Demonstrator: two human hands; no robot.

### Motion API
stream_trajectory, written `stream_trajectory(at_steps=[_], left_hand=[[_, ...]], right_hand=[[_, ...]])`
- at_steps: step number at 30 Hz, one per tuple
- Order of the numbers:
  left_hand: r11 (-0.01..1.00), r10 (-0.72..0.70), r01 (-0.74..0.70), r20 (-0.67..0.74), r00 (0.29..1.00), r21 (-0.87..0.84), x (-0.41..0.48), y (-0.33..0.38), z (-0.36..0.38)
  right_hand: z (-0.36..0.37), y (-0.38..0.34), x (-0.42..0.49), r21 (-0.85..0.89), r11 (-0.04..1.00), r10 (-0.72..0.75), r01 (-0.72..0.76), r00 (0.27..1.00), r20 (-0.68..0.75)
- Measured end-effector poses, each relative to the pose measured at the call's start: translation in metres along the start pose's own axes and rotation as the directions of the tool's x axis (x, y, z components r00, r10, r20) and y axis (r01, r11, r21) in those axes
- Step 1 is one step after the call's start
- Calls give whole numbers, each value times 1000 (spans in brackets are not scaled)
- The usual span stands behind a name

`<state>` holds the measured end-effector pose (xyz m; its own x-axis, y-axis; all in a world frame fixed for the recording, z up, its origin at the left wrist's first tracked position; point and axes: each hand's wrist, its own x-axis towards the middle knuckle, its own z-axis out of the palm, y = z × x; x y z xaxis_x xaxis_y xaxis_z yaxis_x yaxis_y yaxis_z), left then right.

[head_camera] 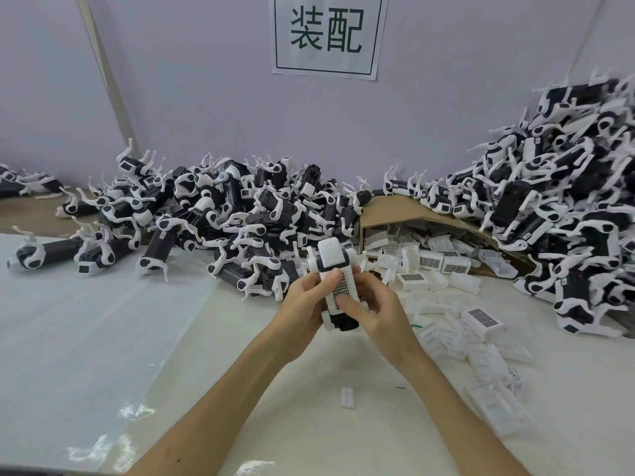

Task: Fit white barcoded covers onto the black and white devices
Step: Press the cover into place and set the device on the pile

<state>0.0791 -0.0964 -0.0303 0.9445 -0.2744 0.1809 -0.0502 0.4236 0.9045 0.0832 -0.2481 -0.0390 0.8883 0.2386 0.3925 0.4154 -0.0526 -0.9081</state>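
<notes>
Presently, just in front of the cardboard box (409, 209), both hands hold one black and white device (331, 257) above the table (240, 372). The left hand (304, 304) is curled round the device's left side with its thumb laid on the white barcoded cover (343, 285), while the right hand (379, 316) grips the right side, thumb pressing the cover's near end. Loose covers (446, 264) spill from the box mouth and forward of it; one heap of devices (223, 214) lies left of the box, and a second heap (567, 218) banks to its right.
</notes>
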Motion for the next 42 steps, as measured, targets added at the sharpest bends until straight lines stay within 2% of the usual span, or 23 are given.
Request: stream_trajectory(at_steps=[4, 9, 15, 18, 22, 26, 30, 36, 42], left_hand=[[997, -3, 5, -28, 1000, 82, 0, -2, 1], [998, -21, 23, -50, 999, 54, 1, -4, 2], [999, -12, 13, -32, 999, 37, 2, -5, 3], [998, -18, 21, -50, 999, 65, 2, -7, 3], [974, -44, 50, -35, 998, 222, 3, -8, 2], [936, -54, 46, 14, 998, 349, 4, -13, 3], [930, -28, 17, 25, 999, 368, 5, -15, 0], [954, -60, 32, 85, 995, 299, 3, -16, 2], [917, -6, -8, 34, 999, 399, 4, -11, -2]], right_hand=[[2, 0, -1, -65, 998, -22, 20, 999, -29], [4, 5, 0, -122, 991, -61, 53, 996, -67], [4, 4, -2, -91, 992, -90, 85, 994, -61], [3, 5, -1, -98, 994, -50, 45, 997, -52], [2, 6, 2, -32, 993, 109, -112, 992, -69], [-2, 8, 6, -43, 982, 180, -185, 978, -101], [-3, 9, 7, -60, 985, 152, -161, 980, -125], [-4, 7, 7, -96, 987, 108, -126, 979, -173], [-1, 6, 6, -36, 988, 145, -150, 981, -127]])
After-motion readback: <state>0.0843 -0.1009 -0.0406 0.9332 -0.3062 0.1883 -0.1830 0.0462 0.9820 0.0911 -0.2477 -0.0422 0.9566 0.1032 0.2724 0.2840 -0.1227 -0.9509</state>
